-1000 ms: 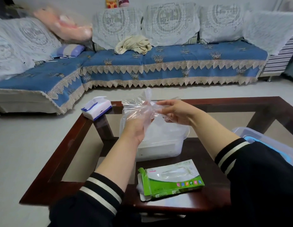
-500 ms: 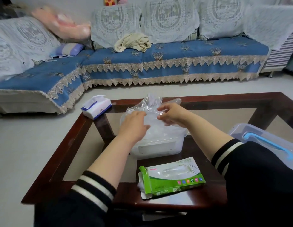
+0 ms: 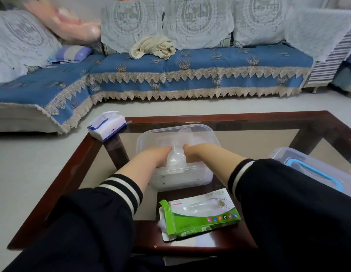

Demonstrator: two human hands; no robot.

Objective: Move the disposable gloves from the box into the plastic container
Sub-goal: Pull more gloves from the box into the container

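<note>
Standing before a blue-covered sofa (image 3: 190, 63), the glass-topped counter (image 3: 249, 138) carries the plastic container (image 3: 177, 132), the green glove box (image 3: 200, 215) with its end flap open, and a tissue pack (image 3: 107, 127). Clear, crumpled gloves (image 3: 177, 156) now sit inside the container, lowered from above its rim. Left hand (image 3: 160, 154) and right hand (image 3: 192, 153) press beside them; the fingers are hidden, so grip cannot be told.

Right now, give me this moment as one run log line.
step: pressing gloves into plastic container | left hand: inside, on gloves | right hand: inside, on gloves | glove box: open, near table edge
</note>
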